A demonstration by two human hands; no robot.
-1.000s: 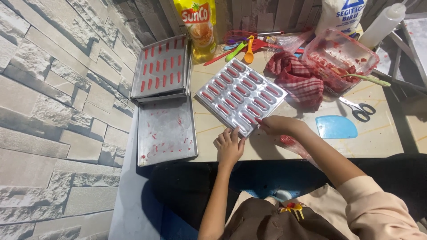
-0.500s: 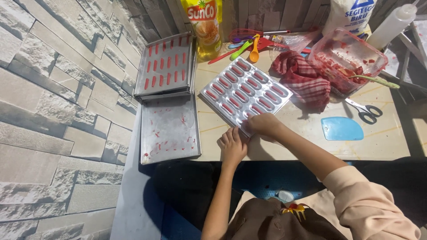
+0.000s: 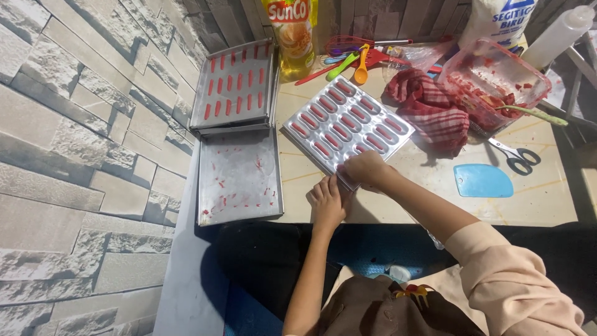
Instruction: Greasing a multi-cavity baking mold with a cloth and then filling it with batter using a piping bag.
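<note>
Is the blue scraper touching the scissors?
Apart. The head view shows the blue scraper lying flat on the table, with a strip of bare tabletop between its upper right edge and the scissors.

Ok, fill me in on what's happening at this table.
A person sits at the table with both hands on the near corner of a metal mould tray whose oval cavities hold red filling. The left hand rests at the tray's edge; the right hand covers the corner. To the left lie two flat trays, the far tray lined with red strips, the near tray only smeared. A red cloth, scissors and blue scraper lie to the right.
</note>
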